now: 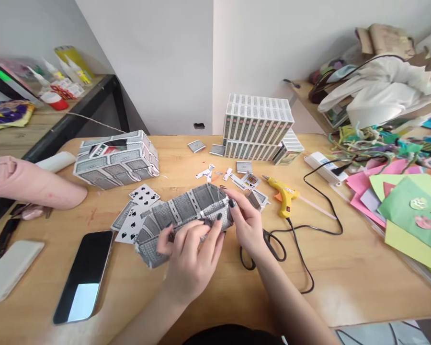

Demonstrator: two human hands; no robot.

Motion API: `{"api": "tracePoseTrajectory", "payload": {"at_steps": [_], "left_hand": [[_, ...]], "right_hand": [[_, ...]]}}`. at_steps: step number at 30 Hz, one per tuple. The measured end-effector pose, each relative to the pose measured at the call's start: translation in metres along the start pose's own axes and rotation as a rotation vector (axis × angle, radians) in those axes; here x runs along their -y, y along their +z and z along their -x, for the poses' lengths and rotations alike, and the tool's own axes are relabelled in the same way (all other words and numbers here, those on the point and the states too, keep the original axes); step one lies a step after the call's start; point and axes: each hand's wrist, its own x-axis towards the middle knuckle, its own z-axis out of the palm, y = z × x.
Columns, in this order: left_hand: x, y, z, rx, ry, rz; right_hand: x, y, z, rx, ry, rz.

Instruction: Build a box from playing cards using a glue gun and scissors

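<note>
Both hands are on a long, grey-patterned piece built from playing cards (187, 207), held tilted above the table. My left hand (194, 254) lies along its near side, fingers bent over the upper edge and pressing on it. At the right end, my right hand (247, 218) pinches the piece between thumb and fingers. Parts of the fingertips are hidden behind the cards. Loose playing cards (134, 223), among them spades, lie just left of the piece. A box covered in playing cards (118, 163) stands behind them.
A yellow glue gun (283, 194) lies right, its black cord looping to a white power strip (325, 167). Stacked card packs (256, 127) stand at the back. A phone (84, 278) lies front left, coloured paper (413, 215) far right. Card scraps (206, 172) are scattered mid-table.
</note>
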Motion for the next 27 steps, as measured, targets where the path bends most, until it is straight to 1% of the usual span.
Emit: {"api": "tracePoseTrajectory", "payload": {"at_steps": [2,3,6,9,10,11,12,13,15,17,19,22,24,27], "left_hand": [[0.0,-0.003,-0.003,0.048,-0.051,0.026],[0.001,-0.004,-0.005,0.096,-0.08,0.039],[0.009,-0.003,-0.011,0.298,-0.128,0.063],[0.019,0.003,-0.016,0.494,-0.17,0.066],[0.021,0.006,-0.018,0.534,-0.19,0.077],[0.022,0.008,-0.019,0.551,-0.212,0.096],[0.023,0.01,-0.02,0.538,-0.233,0.126],[0.022,0.011,-0.02,0.5,-0.251,0.17],[0.021,0.011,-0.02,0.364,-0.258,0.307],[0.019,0.01,-0.018,0.217,-0.24,0.48],[0.018,0.011,-0.014,0.127,-0.24,0.645],[0.02,0.018,-0.002,0.094,-0.3,0.884],[0.021,0.024,0.007,0.099,-0.355,1.019],[0.021,0.028,0.015,0.121,-0.448,1.108]], "right_hand": [[-0.001,0.004,0.007,0.03,0.003,0.003],[-0.003,0.006,0.011,0.04,0.009,-0.009],[-0.013,0.013,0.019,0.06,0.054,-0.101],[-0.023,0.02,0.02,0.019,0.158,-0.252],[-0.026,0.022,0.019,-0.006,0.2,-0.29],[-0.028,0.024,0.018,-0.026,0.239,-0.318],[-0.029,0.025,0.017,-0.03,0.269,-0.339],[-0.029,0.025,0.016,-0.02,0.284,-0.356],[-0.027,0.024,0.015,0.041,0.268,-0.397],[-0.021,0.022,0.015,0.117,0.194,-0.411],[-0.013,0.019,0.016,0.127,0.096,-0.34],[0.001,0.017,0.018,0.08,-0.011,-0.15],[0.007,0.016,0.019,0.114,-0.039,-0.06],[0.013,0.015,0.021,0.154,-0.095,0.058]]}}
